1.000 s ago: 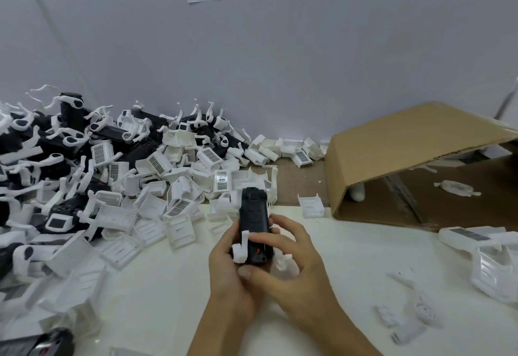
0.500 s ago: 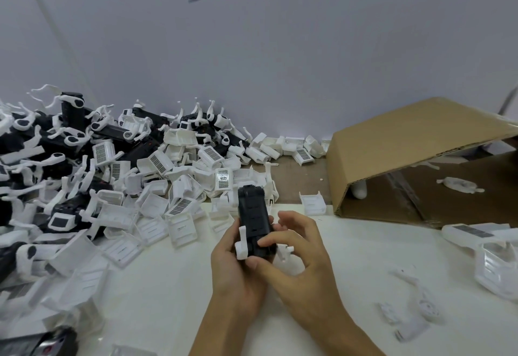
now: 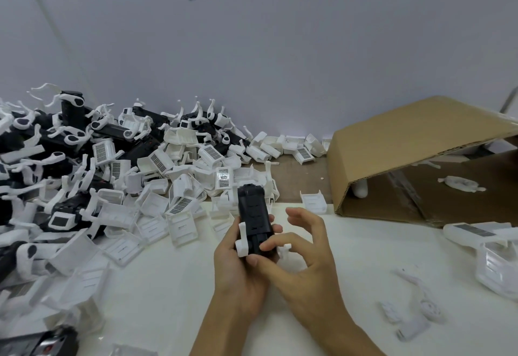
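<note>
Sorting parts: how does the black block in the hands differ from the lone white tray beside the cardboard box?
The black block is long and closed; the white tray is short and open-topped. The left hand grips the block while the right hand pinches its lower end; the tray lies untouched. Both look plastic.
</note>
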A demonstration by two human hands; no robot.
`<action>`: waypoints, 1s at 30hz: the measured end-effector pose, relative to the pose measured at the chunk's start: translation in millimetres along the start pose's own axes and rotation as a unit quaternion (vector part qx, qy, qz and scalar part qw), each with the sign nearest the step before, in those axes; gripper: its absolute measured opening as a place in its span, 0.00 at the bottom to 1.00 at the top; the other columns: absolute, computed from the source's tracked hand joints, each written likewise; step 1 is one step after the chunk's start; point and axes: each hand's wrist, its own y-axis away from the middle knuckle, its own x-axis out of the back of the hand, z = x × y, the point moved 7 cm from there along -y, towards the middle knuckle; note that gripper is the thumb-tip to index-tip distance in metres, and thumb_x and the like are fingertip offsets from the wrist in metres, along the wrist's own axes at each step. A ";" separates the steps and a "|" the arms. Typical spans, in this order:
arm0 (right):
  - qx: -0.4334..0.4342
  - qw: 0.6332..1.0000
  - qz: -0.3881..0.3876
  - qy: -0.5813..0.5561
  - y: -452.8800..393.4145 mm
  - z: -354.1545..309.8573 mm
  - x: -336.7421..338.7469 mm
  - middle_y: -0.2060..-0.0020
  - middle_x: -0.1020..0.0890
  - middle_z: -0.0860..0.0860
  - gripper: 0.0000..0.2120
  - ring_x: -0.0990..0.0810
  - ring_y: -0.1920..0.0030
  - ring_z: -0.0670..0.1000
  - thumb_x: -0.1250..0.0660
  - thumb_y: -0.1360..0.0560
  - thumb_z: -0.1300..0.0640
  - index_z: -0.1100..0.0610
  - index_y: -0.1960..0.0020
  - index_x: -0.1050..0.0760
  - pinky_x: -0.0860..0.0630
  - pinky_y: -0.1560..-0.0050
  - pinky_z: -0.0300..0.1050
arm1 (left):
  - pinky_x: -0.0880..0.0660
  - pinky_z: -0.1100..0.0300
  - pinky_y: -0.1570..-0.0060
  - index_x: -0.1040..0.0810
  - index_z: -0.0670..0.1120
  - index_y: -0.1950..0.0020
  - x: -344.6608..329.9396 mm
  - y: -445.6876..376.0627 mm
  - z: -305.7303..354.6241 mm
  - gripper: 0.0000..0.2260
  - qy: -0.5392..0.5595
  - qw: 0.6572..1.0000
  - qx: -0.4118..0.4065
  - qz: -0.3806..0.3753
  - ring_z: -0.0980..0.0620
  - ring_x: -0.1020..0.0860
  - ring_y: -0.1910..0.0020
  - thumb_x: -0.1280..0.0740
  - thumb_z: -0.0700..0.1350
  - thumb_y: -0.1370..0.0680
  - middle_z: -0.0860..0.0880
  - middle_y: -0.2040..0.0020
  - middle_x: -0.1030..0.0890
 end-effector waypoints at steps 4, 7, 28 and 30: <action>-0.004 1.000 0.014 0.004 -0.7 -1.3 1.0 0.31 0.33 0.32 0.15 0.33 0.31 0.38 0.16 0.39 0.58 0.44 0.60 0.16 0.39 0.39 0.21 | 0.17 0.58 0.62 0.14 0.36 0.57 1.2 -1.5 0.0 0.23 0.007 1.000 0.001 -0.003 0.47 0.18 0.66 0.39 0.53 0.21 0.39 0.61 0.19; -0.003 1.000 0.016 0.006 0.2 -3.2 1.1 0.30 0.34 0.31 0.17 0.33 0.31 0.38 0.15 0.39 0.58 0.42 0.59 0.17 0.39 0.39 0.21 | 0.17 0.57 0.60 0.14 0.36 0.56 2.5 -2.2 -0.7 0.25 0.007 1.000 0.005 -0.007 0.47 0.18 0.64 0.43 0.52 0.17 0.39 0.60 0.19; 0.002 1.000 0.016 0.012 0.0 -0.8 2.2 0.37 0.30 0.37 0.14 0.32 0.31 0.40 0.15 0.39 0.60 0.47 0.62 0.17 0.37 0.39 0.23 | 0.17 0.56 0.63 0.14 0.35 0.57 -0.1 1.8 -2.2 0.22 0.014 0.999 0.027 0.010 0.46 0.18 0.64 0.40 0.49 0.19 0.37 0.60 0.19; 0.004 0.999 0.022 0.025 0.5 -4.1 2.0 0.33 0.30 0.40 0.15 0.32 0.32 0.40 0.15 0.40 0.60 0.45 0.64 0.17 0.37 0.39 0.25 | 0.17 0.56 0.62 0.15 0.34 0.57 -1.4 1.3 -3.0 0.20 0.018 0.999 0.030 0.006 0.46 0.18 0.63 0.38 0.48 0.22 0.38 0.60 0.19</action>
